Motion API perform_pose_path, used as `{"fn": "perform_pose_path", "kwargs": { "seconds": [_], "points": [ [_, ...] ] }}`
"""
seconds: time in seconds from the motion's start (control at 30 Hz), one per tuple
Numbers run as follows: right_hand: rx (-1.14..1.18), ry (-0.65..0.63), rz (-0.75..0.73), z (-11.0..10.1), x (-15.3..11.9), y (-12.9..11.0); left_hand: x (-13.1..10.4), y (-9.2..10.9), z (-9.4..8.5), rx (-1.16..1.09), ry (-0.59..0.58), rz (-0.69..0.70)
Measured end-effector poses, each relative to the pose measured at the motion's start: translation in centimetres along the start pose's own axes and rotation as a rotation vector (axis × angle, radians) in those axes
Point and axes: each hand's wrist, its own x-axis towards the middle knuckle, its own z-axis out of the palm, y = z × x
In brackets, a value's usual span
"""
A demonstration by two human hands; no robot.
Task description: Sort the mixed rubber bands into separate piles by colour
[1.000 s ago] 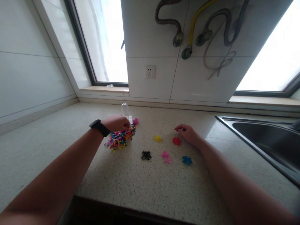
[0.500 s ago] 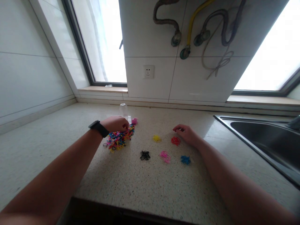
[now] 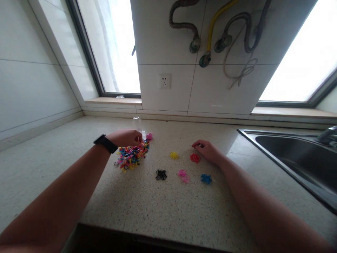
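Note:
My left hand [image 3: 130,137], with a black watch on its wrist, is at the far side of a mixed pile of small coloured rubber bands [image 3: 130,157]. Its fingers are pinched together; whatever lies between them is too small to make out. My right hand [image 3: 207,150] rests on the counter just behind a small red heap of bands [image 3: 195,158], fingers loosely curved and apart, holding nothing visible. Nearby lie a yellow heap [image 3: 174,155], a black heap [image 3: 161,174], a pink heap [image 3: 183,175] and a blue heap [image 3: 206,179].
A clear plastic container [image 3: 136,123] stands behind the pile, beside a pink object [image 3: 149,136]. At the right a steel sink [image 3: 250,135] is set into the speckled counter [image 3: 147,207]. A socket [image 3: 165,81] and pipes are on the tiled wall.
The whole view has shifted slightly. My left hand stays at the far side of the mixed pile with its fingers pinched, and my right hand keeps its place by the red heap.

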Motion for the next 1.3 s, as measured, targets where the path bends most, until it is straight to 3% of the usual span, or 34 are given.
{"fn": "perform_pose_path", "kwargs": {
  "seconds": [0.2,0.33,0.47,0.67,0.9,1.07,1.3],
  "points": [
    [-0.006,-0.021,0.025,-0.1,-0.1,-0.1,-0.1,-0.6,-0.4,-0.072,-0.008,0.011],
    [-0.014,-0.025,0.016,-0.1,0.0,0.0,-0.1,0.0,-0.5,-0.160,0.004,0.019],
    [-0.021,-0.026,0.029,-0.1,0.0,-0.1,0.1,2.2,-0.7,-0.323,0.041,0.051],
    [-0.011,-0.032,0.034,0.0,0.0,-0.1,0.7,7.5,-0.9,-0.729,0.142,0.131],
    [-0.033,-0.063,0.039,0.0,0.1,0.2,0.4,12.7,-0.7,-1.162,0.121,0.220],
    [-0.037,-0.066,0.020,0.0,0.1,0.1,0.0,14.5,-0.5,-1.319,0.072,0.259],
    [-0.046,-0.073,0.018,-0.1,0.0,-0.2,-0.2,15.2,-0.7,-1.414,0.057,0.248]
  ]
}}
